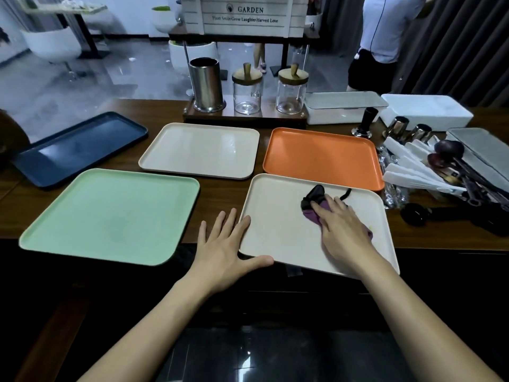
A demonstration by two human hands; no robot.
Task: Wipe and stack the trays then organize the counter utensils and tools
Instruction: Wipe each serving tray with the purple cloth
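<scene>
Several trays lie flat on the dark wooden counter. A cream tray [278, 232] sits nearest on the right. My right hand [341, 227] presses a purple and black cloth [312, 201] onto it with fingers spread flat. My left hand [223, 244] lies open, its thumb and fingers against this tray's left front corner. A mint green tray [110, 216] is at the near left, a second cream tray [201, 150] behind the middle, an orange tray [322, 158] behind the right, and a dark blue tray [77, 150] at the far left.
A steel canister [206, 84] and two glass jars [248, 92] with wooden lids stand on a rack at the back. White boxes [427, 108] and a pile of utensils [440, 166] crowd the right end. A person [382, 40] stands beyond the counter.
</scene>
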